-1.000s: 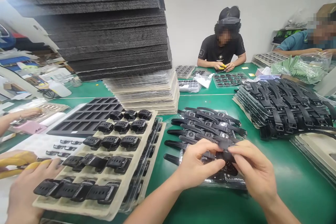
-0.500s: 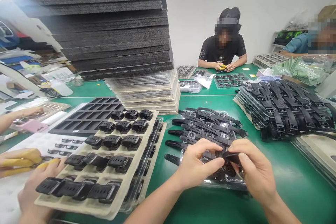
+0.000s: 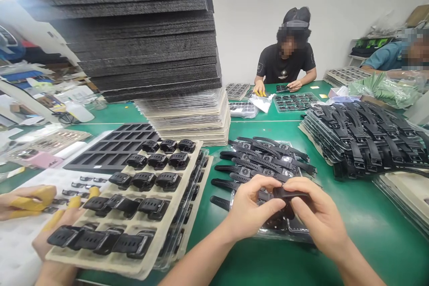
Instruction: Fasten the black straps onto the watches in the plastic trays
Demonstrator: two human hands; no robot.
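Over the clear tray of watches, my right hand [image 3: 320, 214] pinches a black watch strap [image 3: 291, 194] between thumb and fingers. My left hand [image 3: 251, 208] closes on the strap's left end, thumb below and fingertips above. Whether a watch case hangs from the strap is hidden by my fingers. Beneath both hands lie several black smartwatches [image 3: 264, 158] in rows, case backs up and straps stretched out sideways, on a clear plastic tray [image 3: 300, 227].
At left, a beige tray [image 3: 147, 261] of strapped watches rests on more trays. Behind it rise a black foam stack [image 3: 144, 49] and a tray stack [image 3: 201, 118]. More watches [image 3: 365, 134] are piled at right. Co-workers' hands [image 3: 55, 228] work at left; another person [image 3: 284, 60] sits opposite.
My right hand has turned and shifted slightly left, bringing the strap from tilted to nearly level between both hands. The person opposite has moved one hand away to the left.
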